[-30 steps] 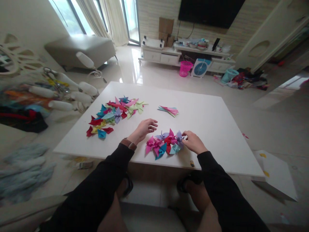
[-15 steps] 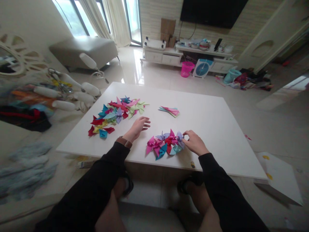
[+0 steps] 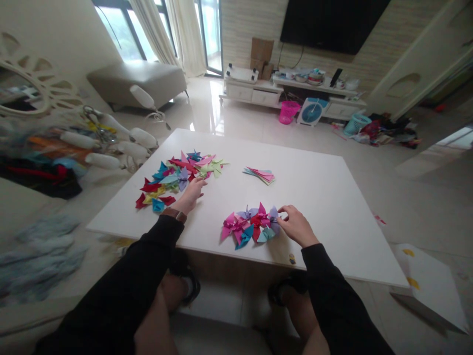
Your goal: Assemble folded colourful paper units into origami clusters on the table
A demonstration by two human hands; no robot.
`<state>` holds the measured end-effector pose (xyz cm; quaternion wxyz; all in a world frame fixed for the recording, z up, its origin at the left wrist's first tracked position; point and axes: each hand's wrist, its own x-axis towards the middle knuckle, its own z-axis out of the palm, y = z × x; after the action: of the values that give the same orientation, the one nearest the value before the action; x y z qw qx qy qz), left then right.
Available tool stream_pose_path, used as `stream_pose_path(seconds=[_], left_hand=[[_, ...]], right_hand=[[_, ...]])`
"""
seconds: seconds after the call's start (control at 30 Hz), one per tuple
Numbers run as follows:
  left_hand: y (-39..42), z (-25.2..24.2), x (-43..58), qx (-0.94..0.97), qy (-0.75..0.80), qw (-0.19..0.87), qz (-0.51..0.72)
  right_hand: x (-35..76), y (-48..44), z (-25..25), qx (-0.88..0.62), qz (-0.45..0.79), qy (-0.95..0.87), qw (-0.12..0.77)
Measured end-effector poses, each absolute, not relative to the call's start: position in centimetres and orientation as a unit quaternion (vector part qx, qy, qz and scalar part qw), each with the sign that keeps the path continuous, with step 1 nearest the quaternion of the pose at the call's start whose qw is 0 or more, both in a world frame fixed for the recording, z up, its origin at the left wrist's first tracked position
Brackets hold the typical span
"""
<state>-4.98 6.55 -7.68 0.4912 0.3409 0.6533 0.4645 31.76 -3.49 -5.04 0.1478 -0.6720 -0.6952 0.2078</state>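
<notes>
On white table (image 3: 318, 197), paper pile (image 3: 173, 177), wreath (image 3: 249, 224), glossy floor (image 3: 236, 116) around

worktop (image 3: 314, 197) white | pile (image 3: 177, 177) red, teal, yellow, lilac, green, pink | cluster (image 3: 249, 224) pink, red, teal, lilac | stack (image 3: 259, 174) pink, teal | sleeves (image 3: 325, 276) black | basket (image 3: 288, 111) pink

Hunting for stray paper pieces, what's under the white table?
Below the near edge of the white table, only the person's left foot and right foot, in dark sandals, show on the pale floor tiles. Everything farther back is covered by the tabletop.
</notes>
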Motion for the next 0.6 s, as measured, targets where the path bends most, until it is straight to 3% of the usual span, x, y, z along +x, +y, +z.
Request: stream_pose_path(seconds=[0.6], left_hand=[[10.7, -11.0, -2.6, 0.287, 0.66, 0.465, 0.516]], right_hand=[[36.3, -5.5, -4.9, -0.672, 0.24, -0.667, 0.212]])
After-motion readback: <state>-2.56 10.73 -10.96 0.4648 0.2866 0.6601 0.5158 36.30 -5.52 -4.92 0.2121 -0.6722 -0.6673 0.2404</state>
